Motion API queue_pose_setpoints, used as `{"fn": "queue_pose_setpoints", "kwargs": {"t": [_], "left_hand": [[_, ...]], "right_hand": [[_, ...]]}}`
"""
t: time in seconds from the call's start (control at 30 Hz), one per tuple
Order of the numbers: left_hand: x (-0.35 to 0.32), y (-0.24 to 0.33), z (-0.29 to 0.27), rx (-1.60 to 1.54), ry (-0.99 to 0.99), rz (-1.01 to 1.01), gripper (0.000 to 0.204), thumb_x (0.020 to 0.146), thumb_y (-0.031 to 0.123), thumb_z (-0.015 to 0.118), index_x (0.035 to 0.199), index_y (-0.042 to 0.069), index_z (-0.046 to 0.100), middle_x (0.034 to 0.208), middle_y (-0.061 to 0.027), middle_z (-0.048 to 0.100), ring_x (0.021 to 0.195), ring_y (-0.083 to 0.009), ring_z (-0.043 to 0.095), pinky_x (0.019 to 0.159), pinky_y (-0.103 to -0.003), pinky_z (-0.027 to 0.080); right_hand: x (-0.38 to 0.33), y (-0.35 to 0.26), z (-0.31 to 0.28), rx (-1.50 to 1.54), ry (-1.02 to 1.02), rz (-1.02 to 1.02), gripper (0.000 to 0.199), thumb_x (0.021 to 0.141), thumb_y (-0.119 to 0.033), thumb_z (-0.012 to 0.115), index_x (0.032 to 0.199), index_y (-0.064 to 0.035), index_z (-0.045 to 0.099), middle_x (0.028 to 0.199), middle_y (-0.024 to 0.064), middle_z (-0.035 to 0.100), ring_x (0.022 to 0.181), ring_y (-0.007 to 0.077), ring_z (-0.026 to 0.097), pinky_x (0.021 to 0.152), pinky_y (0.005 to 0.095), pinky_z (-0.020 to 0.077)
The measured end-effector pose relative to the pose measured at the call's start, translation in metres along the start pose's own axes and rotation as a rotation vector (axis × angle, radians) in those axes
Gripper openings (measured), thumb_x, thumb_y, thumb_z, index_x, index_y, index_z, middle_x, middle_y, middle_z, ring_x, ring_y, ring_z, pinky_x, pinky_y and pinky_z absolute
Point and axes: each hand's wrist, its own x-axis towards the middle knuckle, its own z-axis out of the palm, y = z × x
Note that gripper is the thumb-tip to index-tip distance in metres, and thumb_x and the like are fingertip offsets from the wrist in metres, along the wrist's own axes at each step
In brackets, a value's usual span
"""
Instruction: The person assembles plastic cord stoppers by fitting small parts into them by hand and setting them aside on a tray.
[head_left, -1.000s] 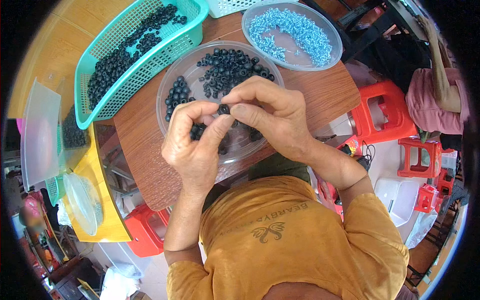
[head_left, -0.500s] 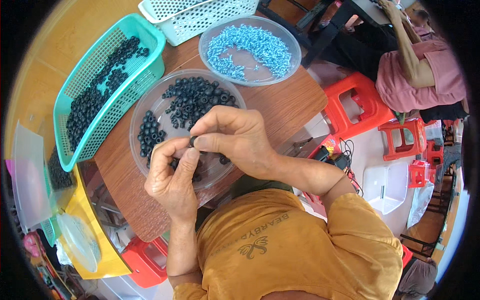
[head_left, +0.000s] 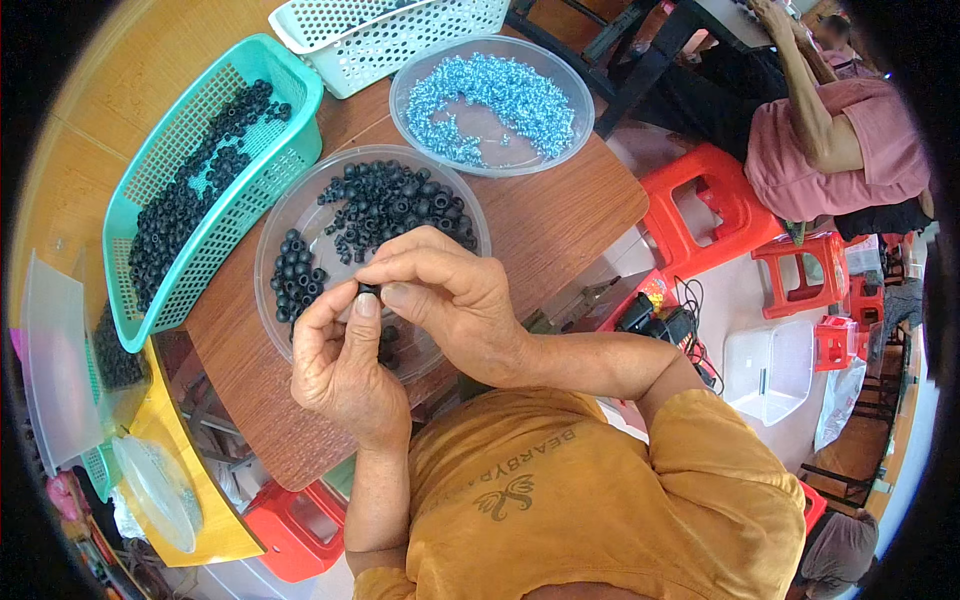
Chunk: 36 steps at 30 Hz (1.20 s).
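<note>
Above a round clear tub [head_left: 268, 325], my two hands meet at one small black round piece [head_left: 368, 289]. My left hand [head_left: 345, 350] pinches it between thumb and forefinger. My right hand [head_left: 455, 300] closes its fingertips on the same piece from the other side, covering part of it. Inside the tub lie many black hollow pieces [head_left: 385, 200] like ring-shaped caps, with a separate group of black pieces [head_left: 298, 275] on the left. More show below my fingers, partly hidden.
A turquoise basket [head_left: 225, 205] of black pieces stands left. Beyond the tub are a clear bowl [head_left: 575, 150] of blue shiny pieces and a white basket [head_left: 365, 70]. Red stools [head_left: 665, 205] stand right of the wooden table [head_left: 560, 220]. Another person in pink [head_left: 835, 150] sits farther off.
My hands have shifted slightly left with the black piece. The right fingers have come over its top, and the piece is turned between the fingertips. The whole view has moved a little.
</note>
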Motion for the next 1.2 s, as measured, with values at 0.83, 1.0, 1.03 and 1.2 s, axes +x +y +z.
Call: {"fn": "queue_pose_setpoints", "kwargs": {"t": [0.83,1.0,1.03,1.2], "left_hand": [[0.011,-0.006,-0.023,-0.279,-0.161,-0.347,0.016,0.079,-0.007,0.064,0.094,-0.002,0.059,0.087,-0.0102,0.065,0.075,-0.0132,0.062,0.065,-0.025,0.053],[0.009,-0.009,-0.025,-0.276,-0.189,-0.362,0.015,0.081,-0.004,0.064,0.095,-0.002,0.060,0.090,-0.0124,0.065,0.082,-0.0161,0.063,0.066,-0.024,0.050],[0.009,-0.009,-0.024,-0.275,-0.188,-0.362,0.015,0.081,-0.004,0.064,0.095,-0.002,0.060,0.090,-0.0124,0.065,0.082,-0.0161,0.063,0.066,-0.024,0.050],[0.010,-0.008,-0.026,-0.277,-0.195,-0.360,0.015,0.081,-0.005,0.064,0.094,-0.002,0.060,0.091,-0.0125,0.065,0.081,-0.0162,0.062,0.066,-0.024,0.050]], "right_hand": [[0.121,0.054,-0.158,-1.417,-0.531,-0.235,0.015,0.064,0.002,0.059,0.074,-0.0052,0.068,0.078,0.0158,0.063,0.083,0.0353,0.059,0.072,0.0463,0.0473],[0.122,0.051,-0.163,-1.459,-0.559,-0.257,0.008,0.073,-0.005,0.065,0.079,-0.0016,0.062,0.076,0.0129,0.061,0.084,0.0323,0.058,0.071,0.0436,0.0461],[0.122,0.050,-0.164,-1.457,-0.559,-0.257,0.008,0.073,-0.005,0.065,0.079,-0.0016,0.062,0.076,0.0129,0.061,0.084,0.0323,0.058,0.071,0.0436,0.0461],[0.118,0.037,-0.156,-1.225,-0.462,0.007,0.007,0.079,-0.004,0.063,0.082,0.0011,0.058,0.074,0.0163,0.060,0.074,0.0293,0.060,0.065,0.0378,0.0456]]}}
